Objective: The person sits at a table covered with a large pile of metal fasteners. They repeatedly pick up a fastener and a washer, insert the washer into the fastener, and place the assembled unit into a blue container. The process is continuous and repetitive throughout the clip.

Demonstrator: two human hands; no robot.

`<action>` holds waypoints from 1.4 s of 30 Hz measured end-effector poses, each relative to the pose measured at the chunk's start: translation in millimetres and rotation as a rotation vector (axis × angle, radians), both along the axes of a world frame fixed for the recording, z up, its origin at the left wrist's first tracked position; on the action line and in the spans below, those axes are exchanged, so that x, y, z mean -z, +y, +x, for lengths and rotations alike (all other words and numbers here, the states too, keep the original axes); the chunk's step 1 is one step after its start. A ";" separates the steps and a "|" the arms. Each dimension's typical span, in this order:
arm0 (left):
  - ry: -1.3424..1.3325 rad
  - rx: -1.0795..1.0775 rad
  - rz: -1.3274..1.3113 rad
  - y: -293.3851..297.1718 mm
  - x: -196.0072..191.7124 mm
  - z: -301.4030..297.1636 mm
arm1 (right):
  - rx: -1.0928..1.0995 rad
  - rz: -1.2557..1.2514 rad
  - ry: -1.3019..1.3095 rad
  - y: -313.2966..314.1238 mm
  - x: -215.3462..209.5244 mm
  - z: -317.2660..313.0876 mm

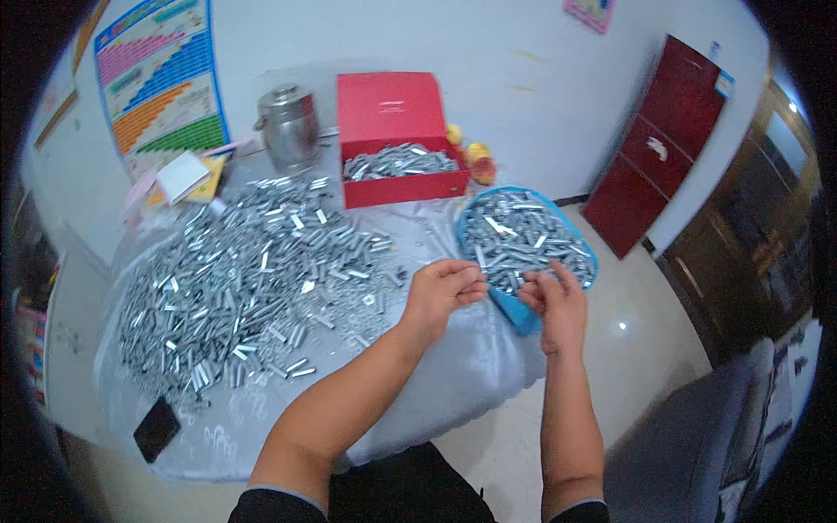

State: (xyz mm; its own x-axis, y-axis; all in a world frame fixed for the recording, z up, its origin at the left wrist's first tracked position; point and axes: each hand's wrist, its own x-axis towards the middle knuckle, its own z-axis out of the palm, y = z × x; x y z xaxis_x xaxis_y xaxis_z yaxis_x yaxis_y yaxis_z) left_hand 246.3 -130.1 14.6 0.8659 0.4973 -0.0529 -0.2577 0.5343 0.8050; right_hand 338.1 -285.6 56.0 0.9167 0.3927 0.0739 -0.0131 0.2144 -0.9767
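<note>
Head view: your left hand (443, 292) and right hand (552, 305), fingers curled, meet beside the blue tray (523, 315) of metal pieces (523, 237). Whether either pinches a piece cannot be told. The loose metal heap (253, 270) lies spread within your left hand's reach.

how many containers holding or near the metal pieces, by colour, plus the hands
red box: 1
blue dustpan: 1
steel pot: 1
hands: 2, left and right
total: 5

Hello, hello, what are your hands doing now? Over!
Left hand and right hand curled together at the blue tray of metal pieces. Held piece too small to tell. Nothing in the way.
</note>
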 end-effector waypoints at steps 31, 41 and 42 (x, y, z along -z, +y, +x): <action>0.640 -0.661 1.586 132.2 28.9 -238.1 | -0.583 -0.653 -1.070 224.1 79.6 -138.5; 0.791 -0.541 1.804 129.6 29.7 -226.5 | -0.755 -0.412 -0.736 211.9 72.6 -130.9; 0.796 -0.547 1.804 128.7 29.9 -226.4 | -0.770 -0.395 -0.674 211.3 72.3 -131.1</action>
State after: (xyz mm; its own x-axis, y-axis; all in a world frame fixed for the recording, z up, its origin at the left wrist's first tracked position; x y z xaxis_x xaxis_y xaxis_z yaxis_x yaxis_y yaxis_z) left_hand 19.9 -1.4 -15.2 0.6788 0.5542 0.4817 0.5212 -0.8258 0.2157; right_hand 207.0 -74.3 -16.3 0.2345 0.9491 0.2105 0.5528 0.0479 -0.8319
